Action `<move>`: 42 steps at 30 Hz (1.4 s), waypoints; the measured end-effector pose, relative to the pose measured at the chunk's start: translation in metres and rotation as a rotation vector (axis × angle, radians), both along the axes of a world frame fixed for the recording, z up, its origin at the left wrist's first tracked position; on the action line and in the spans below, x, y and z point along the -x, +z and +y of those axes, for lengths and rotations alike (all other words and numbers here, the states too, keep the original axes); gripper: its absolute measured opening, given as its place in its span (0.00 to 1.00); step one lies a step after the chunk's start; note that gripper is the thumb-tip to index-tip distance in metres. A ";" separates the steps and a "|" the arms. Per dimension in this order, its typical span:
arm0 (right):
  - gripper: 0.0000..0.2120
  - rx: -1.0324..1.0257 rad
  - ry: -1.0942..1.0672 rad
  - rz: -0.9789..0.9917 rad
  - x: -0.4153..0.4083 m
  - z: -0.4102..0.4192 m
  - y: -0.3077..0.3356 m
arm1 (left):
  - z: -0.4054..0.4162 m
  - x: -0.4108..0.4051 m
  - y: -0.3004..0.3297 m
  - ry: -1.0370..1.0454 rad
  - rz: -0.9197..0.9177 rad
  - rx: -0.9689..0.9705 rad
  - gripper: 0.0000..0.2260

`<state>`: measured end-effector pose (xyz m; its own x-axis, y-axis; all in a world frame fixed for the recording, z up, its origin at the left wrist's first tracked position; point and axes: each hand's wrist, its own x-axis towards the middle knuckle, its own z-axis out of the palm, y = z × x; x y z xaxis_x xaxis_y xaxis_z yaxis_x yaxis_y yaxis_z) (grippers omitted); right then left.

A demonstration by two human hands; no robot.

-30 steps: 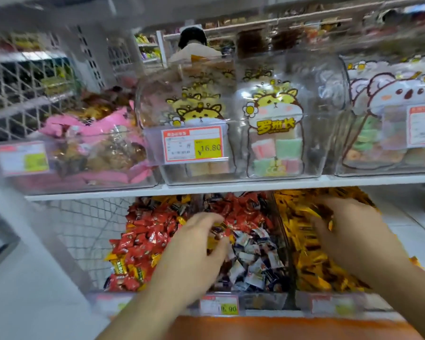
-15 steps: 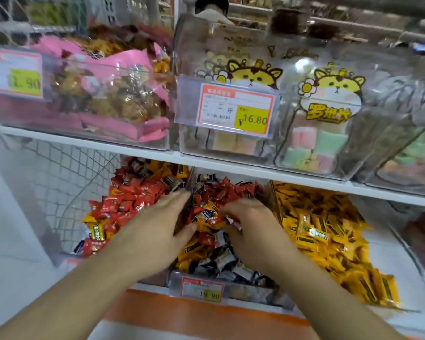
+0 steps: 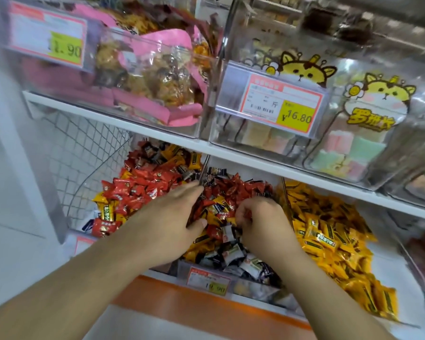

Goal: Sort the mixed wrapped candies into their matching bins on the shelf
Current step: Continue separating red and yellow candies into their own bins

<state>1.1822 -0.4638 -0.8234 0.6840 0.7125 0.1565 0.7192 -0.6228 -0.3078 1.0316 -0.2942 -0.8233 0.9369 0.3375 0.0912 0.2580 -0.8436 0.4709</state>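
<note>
Both hands worked the middle bin (image 3: 207, 278) of mixed wrapped candies (image 3: 221, 212) on the lower shelf. The left hand (image 3: 174, 224) lay flat on the pile, fingers straight and pointing toward one o'clock. The right hand (image 3: 260, 219) had its fingers curled down into the wrappers — what they held could not be told. Red candies (image 3: 138, 187) filled the bin at nine o'clock; yellow candies (image 3: 329, 231) lay at three o'clock.

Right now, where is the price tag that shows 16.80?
In the head view, the 16.80 price tag hangs upper right of centre on the upper shelf's clear bin, above the right hand.
</note>
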 end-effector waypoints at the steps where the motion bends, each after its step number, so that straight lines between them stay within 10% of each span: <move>1: 0.16 -0.026 -0.018 0.003 -0.001 -0.002 0.001 | -0.001 0.000 0.001 0.003 0.003 -0.002 0.33; 14: 0.08 -0.623 -0.361 0.358 -0.011 -0.096 0.037 | -0.020 -0.013 0.006 0.072 0.127 -0.029 0.34; 25: 0.15 -0.135 -0.301 -0.085 -0.012 -0.091 0.041 | -0.016 -0.012 0.007 0.062 0.114 -0.043 0.34; 42: 0.18 0.133 0.070 0.215 -0.034 0.055 0.003 | -0.005 -0.009 0.011 0.038 0.049 0.002 0.32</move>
